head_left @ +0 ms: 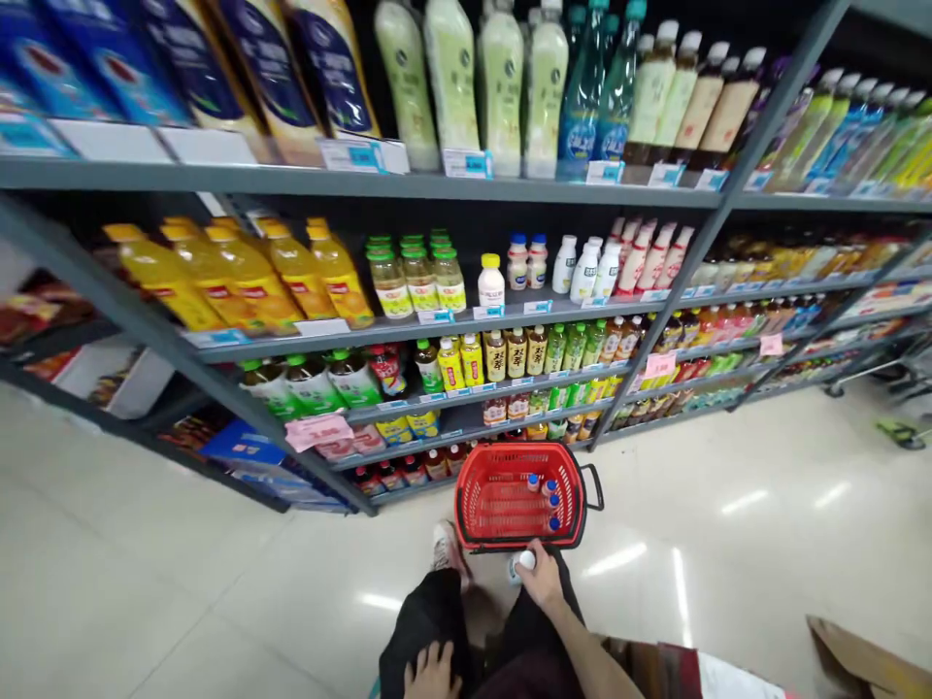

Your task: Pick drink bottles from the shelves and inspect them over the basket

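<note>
A red plastic basket (477, 505) stands on the floor in front of the drink shelves, with several small blue-capped bottles lying at its right side. My right hand (540, 581) is just at the basket's near rim, fingers wrapped round a small white-capped bottle (524, 561). My left hand (432, 672) rests on my left knee at the bottom edge, fingers lying flat and holding nothing. My legs in dark trousers and one shoe (446, 546) show below the basket.
Grey shelving (408, 183) full of juice, tea and yoghurt bottles runs across the whole view. Small white bottles (586, 268) stand on the second shelf. A cardboard box (866, 660) lies at the bottom right. A trolley wheel (903, 432) shows at the far right.
</note>
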Motion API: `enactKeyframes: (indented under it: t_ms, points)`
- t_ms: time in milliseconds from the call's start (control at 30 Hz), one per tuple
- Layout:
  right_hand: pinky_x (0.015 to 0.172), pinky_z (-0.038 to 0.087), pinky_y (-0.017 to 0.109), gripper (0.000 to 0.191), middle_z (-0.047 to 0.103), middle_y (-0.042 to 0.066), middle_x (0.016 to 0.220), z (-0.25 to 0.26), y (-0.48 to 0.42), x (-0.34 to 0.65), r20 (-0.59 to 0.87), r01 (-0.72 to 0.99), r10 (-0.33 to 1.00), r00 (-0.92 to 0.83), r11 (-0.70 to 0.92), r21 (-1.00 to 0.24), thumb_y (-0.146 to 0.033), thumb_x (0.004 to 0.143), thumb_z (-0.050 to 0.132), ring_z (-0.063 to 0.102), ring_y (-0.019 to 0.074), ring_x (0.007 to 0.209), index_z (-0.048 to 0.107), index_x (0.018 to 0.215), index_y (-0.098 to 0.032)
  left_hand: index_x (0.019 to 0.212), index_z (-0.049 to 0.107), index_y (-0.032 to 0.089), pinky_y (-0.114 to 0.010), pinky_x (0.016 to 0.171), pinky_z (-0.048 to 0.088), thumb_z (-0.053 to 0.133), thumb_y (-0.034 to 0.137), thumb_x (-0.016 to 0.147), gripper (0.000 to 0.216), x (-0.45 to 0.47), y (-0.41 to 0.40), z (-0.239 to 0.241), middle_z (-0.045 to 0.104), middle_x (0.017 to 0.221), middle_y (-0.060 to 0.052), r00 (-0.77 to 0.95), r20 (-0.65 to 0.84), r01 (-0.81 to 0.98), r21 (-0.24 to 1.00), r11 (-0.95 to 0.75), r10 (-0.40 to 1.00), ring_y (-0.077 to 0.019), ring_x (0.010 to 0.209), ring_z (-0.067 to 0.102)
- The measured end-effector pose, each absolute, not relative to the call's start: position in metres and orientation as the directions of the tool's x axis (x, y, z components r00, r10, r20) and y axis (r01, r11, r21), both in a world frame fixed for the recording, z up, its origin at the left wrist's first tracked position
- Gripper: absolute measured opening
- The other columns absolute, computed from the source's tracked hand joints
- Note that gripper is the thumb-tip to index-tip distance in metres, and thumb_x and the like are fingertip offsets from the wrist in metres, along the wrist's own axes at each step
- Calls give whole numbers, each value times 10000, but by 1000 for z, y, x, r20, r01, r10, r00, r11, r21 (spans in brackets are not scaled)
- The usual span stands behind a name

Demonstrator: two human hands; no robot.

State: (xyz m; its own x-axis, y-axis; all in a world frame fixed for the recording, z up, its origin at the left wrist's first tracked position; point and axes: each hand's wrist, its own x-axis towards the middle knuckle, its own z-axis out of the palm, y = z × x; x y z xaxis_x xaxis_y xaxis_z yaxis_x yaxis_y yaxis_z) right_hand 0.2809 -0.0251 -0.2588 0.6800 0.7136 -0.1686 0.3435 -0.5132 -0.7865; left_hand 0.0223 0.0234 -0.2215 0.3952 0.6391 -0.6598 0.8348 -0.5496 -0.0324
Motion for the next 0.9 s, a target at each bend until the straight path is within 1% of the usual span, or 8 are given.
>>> enactKeyframes:
  t_ms: [167,333,467,567,633,733,800,900]
  points:
    - [690,474,276,157,715,-10,758,-212,-37,269,-48,385,716,697,-429,-817,-299,720,664,718,244,736,593,855,-265,1539,445,163,-430,1249,240,442,172,885,654,29,18,-213,475,1586,-142,486,-670,812,108,-573,562,-253,1482,426]
    - [617,478,272,187,691,-27,677,-167,-47,238,26,332,690,724,-315,-889,-312,697,696,675,216,631,593,841,-252,1585,326,109,-335,1171,371,453,137,856,740,40,21,-222,418,1611,-177,528,-582,840,250,-481,619,-239,1466,448]
    - [565,457,251,183,661,-36,634,-141,-60,217,-10,234,723,691,-236,-943,-273,667,699,629,182,589,586,806,-232,1572,338,128,-337,1186,387,517,149,772,820,47,24,-224,441,1586,-151,656,-371,728,541,-421,657,-248,1474,431]
    - [532,427,234,225,637,-56,597,-125,-69,205,-73,167,775,628,-226,-960,-229,606,711,584,159,552,590,795,-223,1505,453,202,-394,1188,416,600,233,755,764,51,21,-220,513,1535,-122,732,-186,516,779,-355,655,-282,1427,488]
    - [530,414,227,245,630,-60,601,-116,-75,201,-87,130,795,601,-204,-970,-200,576,712,561,146,546,598,792,-216,1412,551,226,-421,1167,445,669,283,732,693,53,18,-212,590,1462,-114,772,-85,353,881,-314,630,-307,1374,540]
    - [541,399,225,243,604,-58,639,-103,-81,201,-55,87,804,592,-132,-987,-182,570,710,532,134,568,608,789,-205,1287,615,225,-424,1114,494,705,203,641,652,56,11,-189,690,1314,-89,758,-47,274,928,-251,651,-299,1255,630]
    - [574,414,232,197,585,-49,672,-97,-83,206,3,83,788,616,-61,-995,-214,618,716,527,137,608,614,786,-201,1235,618,218,-403,1050,533,673,116,590,655,58,6,-168,723,1226,-66,716,-70,315,920,-232,694,-278,1176,668]
    - [622,442,245,164,577,-34,703,-97,-81,214,37,41,733,679,12,-999,-306,718,730,532,141,650,624,781,-198,1179,619,209,-343,901,575,678,92,599,594,61,-7,-135,747,1108,-50,675,-113,371,906,-204,729,-241,1016,710]
